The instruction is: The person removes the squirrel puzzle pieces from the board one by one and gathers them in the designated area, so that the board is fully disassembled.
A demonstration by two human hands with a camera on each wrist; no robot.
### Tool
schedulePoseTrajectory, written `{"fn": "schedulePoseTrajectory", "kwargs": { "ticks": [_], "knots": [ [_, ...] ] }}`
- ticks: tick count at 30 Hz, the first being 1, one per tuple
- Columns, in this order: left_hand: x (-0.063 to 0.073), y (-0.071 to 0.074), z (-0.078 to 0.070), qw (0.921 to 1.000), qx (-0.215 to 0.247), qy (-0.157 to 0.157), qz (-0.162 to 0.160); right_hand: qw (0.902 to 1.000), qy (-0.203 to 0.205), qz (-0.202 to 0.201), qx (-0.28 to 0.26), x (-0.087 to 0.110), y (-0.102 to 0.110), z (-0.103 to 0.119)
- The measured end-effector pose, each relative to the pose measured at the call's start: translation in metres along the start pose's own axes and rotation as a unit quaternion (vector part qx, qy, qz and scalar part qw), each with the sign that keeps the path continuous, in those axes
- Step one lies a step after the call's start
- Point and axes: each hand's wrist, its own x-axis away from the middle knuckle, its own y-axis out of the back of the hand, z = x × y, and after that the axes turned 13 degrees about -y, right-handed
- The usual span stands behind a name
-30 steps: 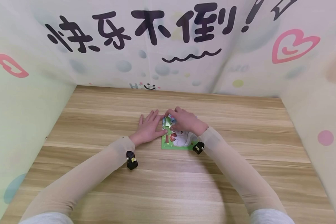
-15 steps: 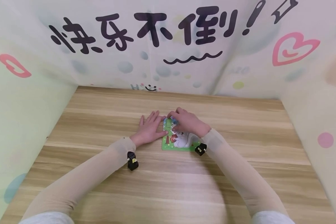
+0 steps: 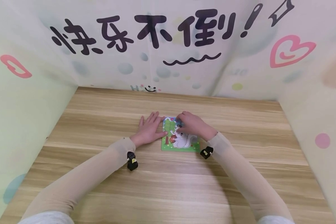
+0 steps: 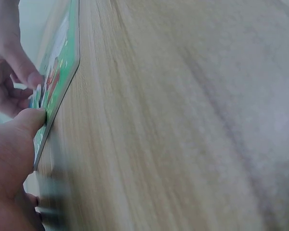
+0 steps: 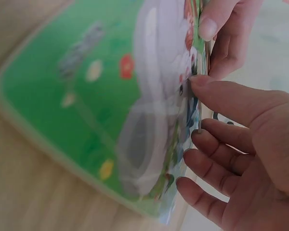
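A green jigsaw puzzle [image 3: 182,145] with a white squirrel picture lies flat on the wooden table in the head view. My left hand [image 3: 147,131] is at its left side, fingers spread over the wood. In the left wrist view the left thumb [image 4: 31,120] rests on the puzzle's near edge. My right hand [image 3: 196,124] reaches over the upper middle of the picture with bent fingers. Thumb and fingertips of the right hand [image 5: 260,139] pinch a small puzzle piece [image 5: 194,107] in the right wrist view, seen nearly edge-on and partly covered by the fingers.
The wood-grain tabletop [image 3: 156,186] spreads around the puzzle. A printed white backdrop [image 3: 123,67] rises behind it, and pale side walls [image 3: 22,105] stand left and right. Each wrist carries a small black camera [image 3: 132,161].
My right hand has shifted right from the puzzle's upper left corner, uncovering the green tree part, where a tilted, shiny piece now lies flat. The left hand has stayed put.
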Motion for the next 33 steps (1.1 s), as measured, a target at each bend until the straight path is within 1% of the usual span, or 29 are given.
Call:
{"fn": "schedulePoseTrajectory", "kwargs": {
  "ticks": [7,16,19,26,33],
  "knots": [
    [0.002,0.005,-0.006,1.0000,-0.003,0.000,0.000,0.9995,0.003,-0.011,-0.028,0.018,0.001,-0.022],
    [0.002,0.004,-0.003,0.9998,-0.019,-0.002,0.003,0.9985,0.009,-0.037,-0.040,0.037,0.011,-0.060],
    [0.002,0.005,-0.003,0.9998,-0.018,-0.004,0.004,0.9978,0.003,-0.043,-0.050,0.042,0.014,-0.074],
    [0.003,0.007,-0.006,0.9998,-0.017,-0.002,0.008,0.9961,-0.031,-0.034,-0.076,0.053,0.017,-0.102],
    [0.002,0.006,-0.005,0.9998,-0.019,-0.003,0.006,0.9941,-0.043,-0.029,-0.096,0.059,0.021,-0.126]
  ]
}}
